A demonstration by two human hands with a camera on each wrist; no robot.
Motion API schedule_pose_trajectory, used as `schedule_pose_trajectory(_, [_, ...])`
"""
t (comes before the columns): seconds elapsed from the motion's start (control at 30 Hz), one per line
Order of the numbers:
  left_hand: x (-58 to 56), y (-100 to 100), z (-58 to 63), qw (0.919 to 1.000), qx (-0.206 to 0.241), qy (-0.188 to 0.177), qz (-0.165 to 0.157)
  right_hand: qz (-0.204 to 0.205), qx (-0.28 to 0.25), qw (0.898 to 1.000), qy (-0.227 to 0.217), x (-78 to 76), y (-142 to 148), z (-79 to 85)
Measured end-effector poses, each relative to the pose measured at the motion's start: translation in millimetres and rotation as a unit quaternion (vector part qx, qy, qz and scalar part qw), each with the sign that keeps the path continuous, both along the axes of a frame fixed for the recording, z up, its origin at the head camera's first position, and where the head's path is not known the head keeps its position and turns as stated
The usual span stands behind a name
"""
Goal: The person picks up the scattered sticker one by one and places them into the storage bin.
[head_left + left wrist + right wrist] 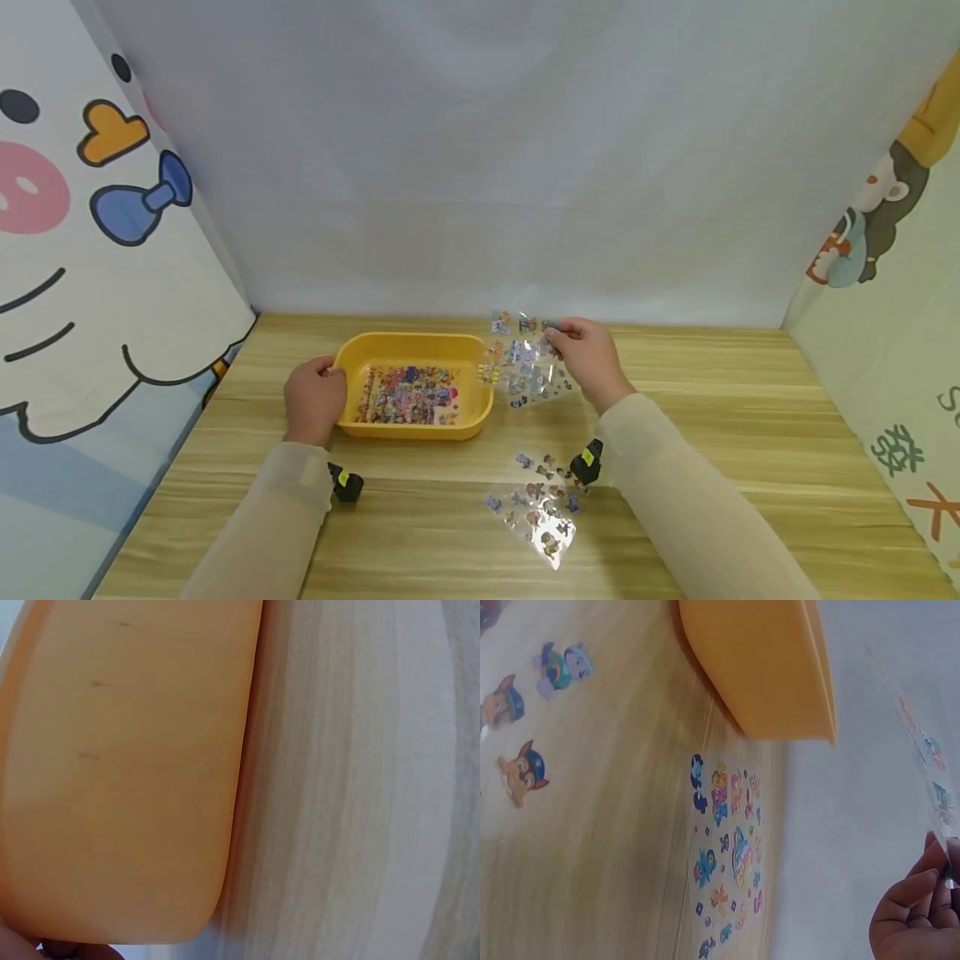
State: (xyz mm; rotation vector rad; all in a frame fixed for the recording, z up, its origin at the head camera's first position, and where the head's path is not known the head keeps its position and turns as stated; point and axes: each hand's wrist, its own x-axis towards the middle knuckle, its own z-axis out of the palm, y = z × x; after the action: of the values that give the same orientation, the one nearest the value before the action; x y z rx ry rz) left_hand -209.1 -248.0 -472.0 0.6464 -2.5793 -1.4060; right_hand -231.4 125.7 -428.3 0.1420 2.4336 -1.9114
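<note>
My left hand (313, 402) grips the left end of a yellow plastic tray (408, 432), thumb at the rim. In the left wrist view, the wall of the tray (127, 787) fills much of the picture, with fingers (90, 952) at its lower corner. Colourful stickers (412, 396) lie inside the tray. My right hand (592, 360) pinches the upper right edge of a clear sticker sheet (521, 350), raised beside the tray's right end. The right wrist view has this sheet nearly edge-on, above the fingers (911, 900).
Another clear sheet with cartoon stickers (536, 504) lies on the wooden table (712, 433) nearer me. A sheet of small pony-like stickers (727, 862) lies beyond it by the tray. Black wrist devices (587, 462) sit by both sleeves. A pale curtain (480, 167) hangs behind.
</note>
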Motion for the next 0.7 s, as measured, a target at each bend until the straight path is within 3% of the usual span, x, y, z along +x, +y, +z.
schedule_pose_trajectory(0.4, [-4.5,2,-6.7,1.0000,-0.001,0.003,0.002,0.006,-0.044,0.999,-0.002,5.0,-23,-14.3])
schedule_pose_trajectory(0.7, [-3.3,-2,-2.6,0.9999,-0.016,0.000,0.000,-0.011,-0.047,0.999,-0.011,5.5,-46,-19.0])
